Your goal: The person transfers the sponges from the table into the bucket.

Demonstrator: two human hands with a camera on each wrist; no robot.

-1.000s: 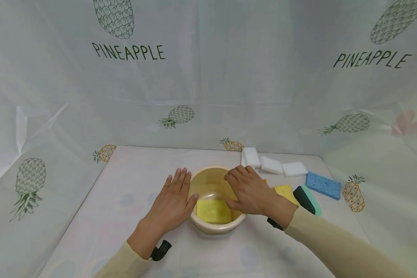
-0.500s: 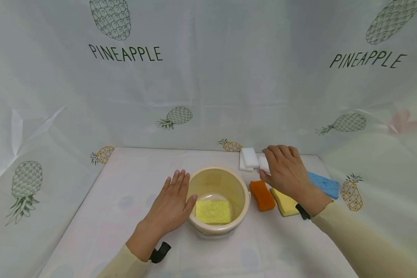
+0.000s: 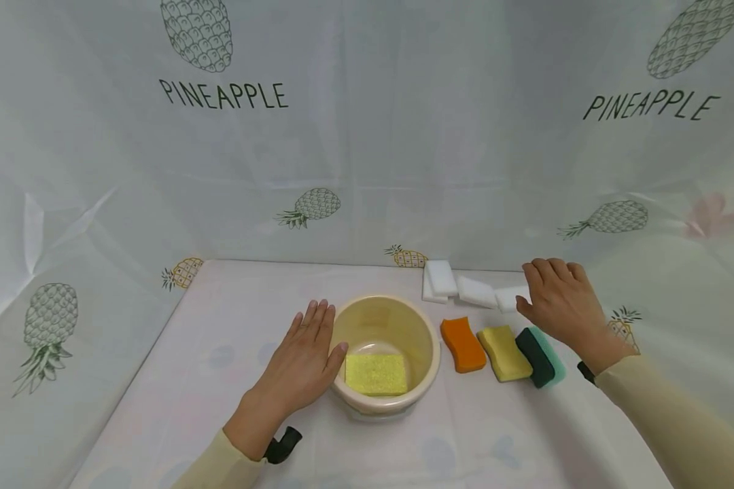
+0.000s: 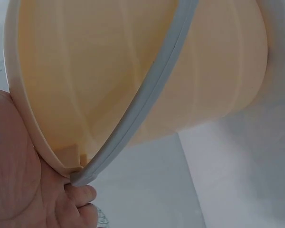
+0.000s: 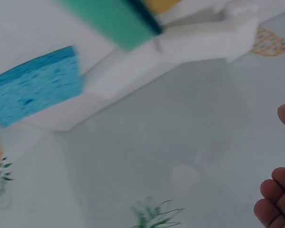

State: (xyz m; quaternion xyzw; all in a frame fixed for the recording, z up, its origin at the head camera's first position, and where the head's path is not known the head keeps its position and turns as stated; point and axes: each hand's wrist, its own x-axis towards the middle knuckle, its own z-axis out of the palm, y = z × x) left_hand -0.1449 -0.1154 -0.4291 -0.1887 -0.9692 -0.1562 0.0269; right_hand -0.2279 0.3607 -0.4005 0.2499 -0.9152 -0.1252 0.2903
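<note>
A cream bucket (image 3: 425, 329) with a grey handle (image 4: 147, 95) stands on the table, a yellow sponge (image 3: 376, 375) lying flat on its bottom. My left hand (image 3: 302, 356) rests against the bucket's left rim, fingers straight. To the right, my right hand (image 3: 559, 299) hovers over the table's back right part, holding nothing, its fingers loosely bent and thumb apart. Below it lies a blue sponge (image 5: 38, 85), hidden by the hand in the head view. Nearest to it in front is a dark and mint green sponge (image 3: 541, 356).
Between bucket and green sponge lie an orange sponge (image 3: 463, 344) and a yellow sponge (image 3: 504, 353). Several white sponge blocks (image 3: 477, 291) line the table's back edge. A pineapple-print curtain (image 3: 367, 136) hangs behind the table (image 3: 220, 407).
My right hand has moved from over the bucket to the right, past the orange, yellow and green sponges, to above the blue one. The left hand has stayed at the rim.
</note>
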